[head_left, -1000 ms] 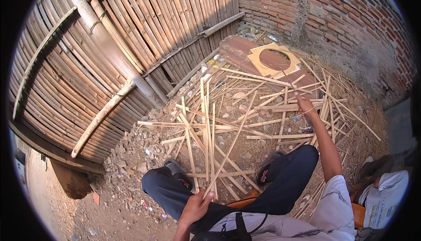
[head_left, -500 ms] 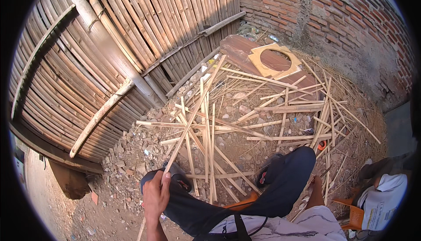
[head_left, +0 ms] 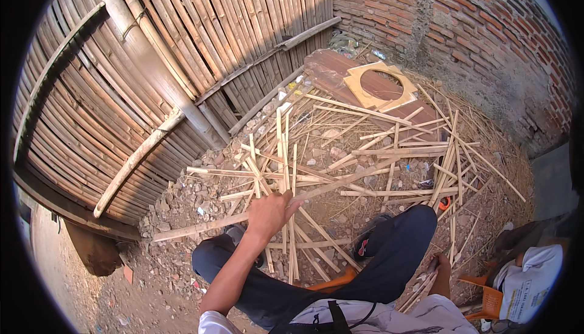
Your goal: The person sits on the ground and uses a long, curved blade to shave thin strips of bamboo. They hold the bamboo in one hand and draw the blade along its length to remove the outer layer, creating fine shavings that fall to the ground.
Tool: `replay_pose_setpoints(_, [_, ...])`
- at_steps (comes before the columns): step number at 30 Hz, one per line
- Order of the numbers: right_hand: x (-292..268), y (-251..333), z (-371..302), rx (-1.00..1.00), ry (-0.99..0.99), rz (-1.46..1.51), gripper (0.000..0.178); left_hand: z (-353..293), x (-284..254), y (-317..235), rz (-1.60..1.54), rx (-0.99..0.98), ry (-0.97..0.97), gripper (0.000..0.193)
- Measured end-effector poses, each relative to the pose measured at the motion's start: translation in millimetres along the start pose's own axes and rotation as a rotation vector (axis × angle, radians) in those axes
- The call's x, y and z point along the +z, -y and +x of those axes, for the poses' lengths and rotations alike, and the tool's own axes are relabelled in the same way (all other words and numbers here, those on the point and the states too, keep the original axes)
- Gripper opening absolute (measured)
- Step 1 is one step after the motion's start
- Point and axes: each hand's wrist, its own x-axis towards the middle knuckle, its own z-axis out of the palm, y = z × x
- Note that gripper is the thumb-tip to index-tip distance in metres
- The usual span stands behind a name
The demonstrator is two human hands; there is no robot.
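Observation:
My left hand (head_left: pixel 267 215) is closed around a long bamboo strip (head_left: pixel 201 227), held slantwise above my left knee and the loose strips. One end of it points down to the left over the rubble; the other reaches up to the right across the heap. My right hand (head_left: pixel 439 266) is low, beyond my right knee, beside some strips on the ground. Its fingers look curled, and what they hold, if anything, I cannot make out. Many pale bamboo strips (head_left: pixel 287 170) lie crossed in front of my feet.
A slatted bamboo wall (head_left: pixel 201 48) rises at left, a brick wall (head_left: pixel 474 36) at back right. On a brown board (head_left: pixel 328 69) lies a yellowish panel (head_left: pixel 359 93) with a round hole. An orange ring-shaped object (head_left: pixel 446 202) and a white sack (head_left: pixel 535 279) are at right.
My left hand has moved up and right, and the strip in it has swung from steep to nearly level. My right hand has shifted slightly, toward the lower edge.

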Motion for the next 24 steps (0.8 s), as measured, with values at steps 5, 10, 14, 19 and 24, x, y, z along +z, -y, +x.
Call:
replay_pose_setpoints(5, [19,88,-51,0.097,0.105,0.450,0.014,-14,8,22,0.072,-0.059,0.154,0.041])
replay_pose_setpoints(10, [-7,161,-52,-0.038,0.068,0.743,0.017,-18,20,39,0.056,-0.143,0.295,0.036])
replay_pose_setpoints(14, [-25,207,-37,-0.086,0.128,0.713,0.023,-22,24,43,0.028,-0.134,0.296,0.031])
replay_pose_setpoints(19, [-42,211,-15,-0.087,0.014,0.576,0.022,-22,17,43,-0.027,-0.116,0.297,0.030])
replay_pose_setpoints(24, [-82,242,-21,-0.195,-0.040,0.214,0.031,-29,30,48,-0.089,-0.134,0.288,0.031])
